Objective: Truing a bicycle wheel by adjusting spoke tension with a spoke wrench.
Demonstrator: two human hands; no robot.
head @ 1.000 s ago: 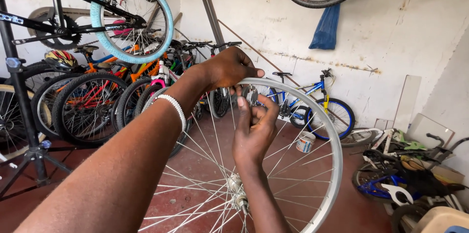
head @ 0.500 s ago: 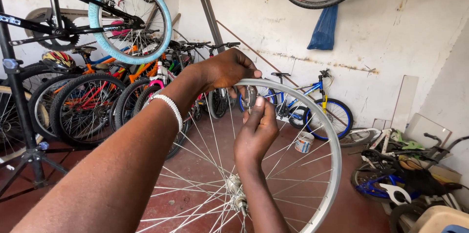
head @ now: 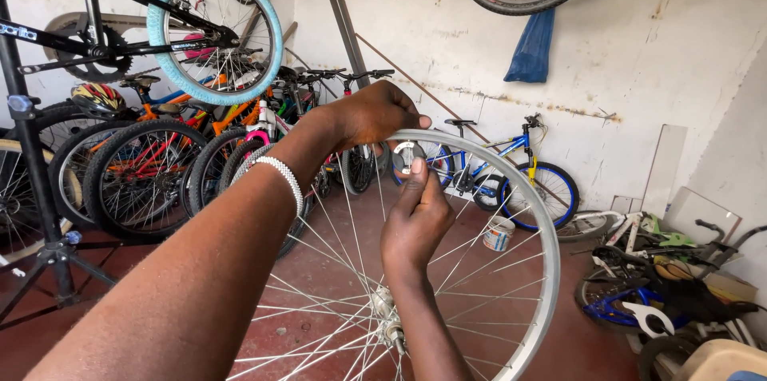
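While the left hand [head: 375, 116] grips the top of the bare silver rim [head: 534, 213] mid-frame, fingers curled over it, the right hand [head: 415, 225] pinches a small round spoke wrench [head: 408, 156] on a spoke [head: 359, 229] just under it. Honestly, that pinch looks light, so the wrench could slip off and round the nipple.

At your twelve o'clock, spokes [head: 343, 245] crowd the gaps inside the rim [head: 537, 229]; bikes [head: 160, 165] block ten o'clock, open floor [head: 575, 333] at three.
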